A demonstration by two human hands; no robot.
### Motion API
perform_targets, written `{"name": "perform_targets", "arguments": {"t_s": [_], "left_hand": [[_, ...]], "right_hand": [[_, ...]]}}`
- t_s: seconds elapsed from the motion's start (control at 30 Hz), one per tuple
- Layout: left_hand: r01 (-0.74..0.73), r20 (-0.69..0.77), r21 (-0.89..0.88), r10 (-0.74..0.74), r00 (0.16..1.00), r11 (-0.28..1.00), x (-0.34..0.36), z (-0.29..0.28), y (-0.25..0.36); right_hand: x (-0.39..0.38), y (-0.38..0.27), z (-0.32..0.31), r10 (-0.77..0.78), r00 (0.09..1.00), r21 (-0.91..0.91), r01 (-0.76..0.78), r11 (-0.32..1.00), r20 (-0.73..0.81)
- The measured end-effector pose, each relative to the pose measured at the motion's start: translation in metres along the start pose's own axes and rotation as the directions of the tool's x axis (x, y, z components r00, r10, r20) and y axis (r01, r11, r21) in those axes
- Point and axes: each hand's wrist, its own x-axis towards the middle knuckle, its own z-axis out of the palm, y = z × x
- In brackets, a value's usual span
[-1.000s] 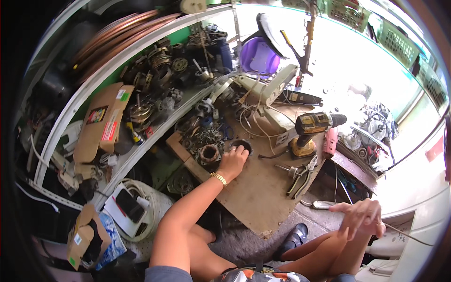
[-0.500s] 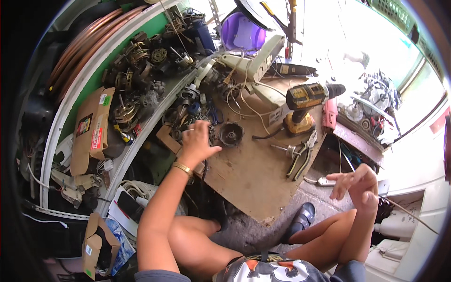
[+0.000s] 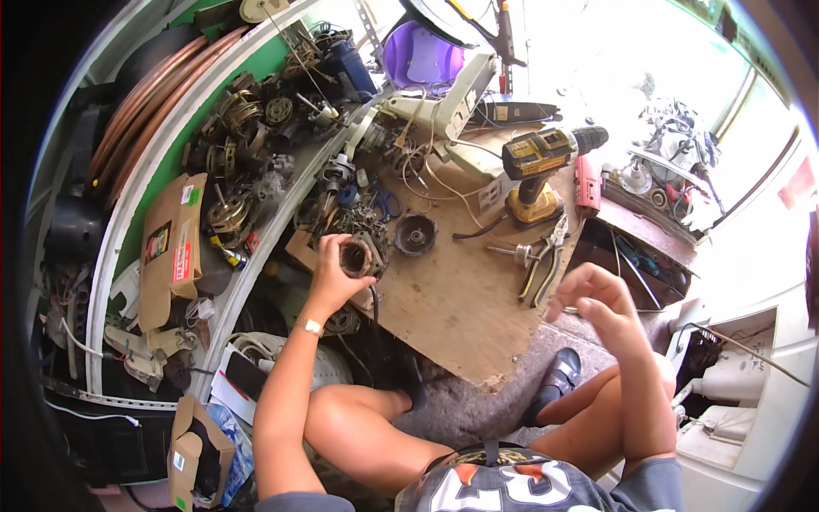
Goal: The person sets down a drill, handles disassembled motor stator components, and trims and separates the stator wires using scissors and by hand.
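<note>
1. Here we are with our left hand point(image 3: 331, 277) gripping a thick metal ring point(image 3: 367, 250), fingers around its far-left side, thumb on the near side; the bore tilts up toward us.
2. Key relation: the round metal cup point(image 3: 415, 235) sits just right of that hand and slightly beyond it, open side up on the table point(image 3: 461, 320), with the ring between. Our left hand is clearly nearer.
3. Over to our right hand point(image 3: 607, 307): empty, fingers loosely curled, thumb apart. Pliers point(image 3: 546, 264) lie beyond it, leftward, handles toward us; farther off stands the drill point(image 3: 537, 166).
4. Whether the ring touches the table, we can't tell.
</note>
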Motion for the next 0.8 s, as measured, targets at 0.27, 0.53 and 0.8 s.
{"name": "perform_targets", "arguments": {"t_s": [0.27, 0.53, 0.8], "left_hand": [[-0.108, -0.046, -0.204, 0.101, 0.994, 0.973, -0.059, -0.028, 0.134], [0.166, 0.284, -0.726, 0.071, 0.956, 0.667, -0.069, 0.011, 0.15], [0.256, 0.254, -0.91, -0.052, 0.966, 0.326, -0.075, 0.013, 0.131]], "right_hand": [[0.028, 0.1, 0.089, 0.264, 0.964, 0.195, -0.256, 0.947, -0.016], [0.029, 0.184, 0.093, 0.366, 0.918, 0.709, -0.359, 0.607, 0.153], [0.005, 0.169, 0.094, 0.447, 0.893, 0.664, -0.369, 0.651, 0.058]]}}
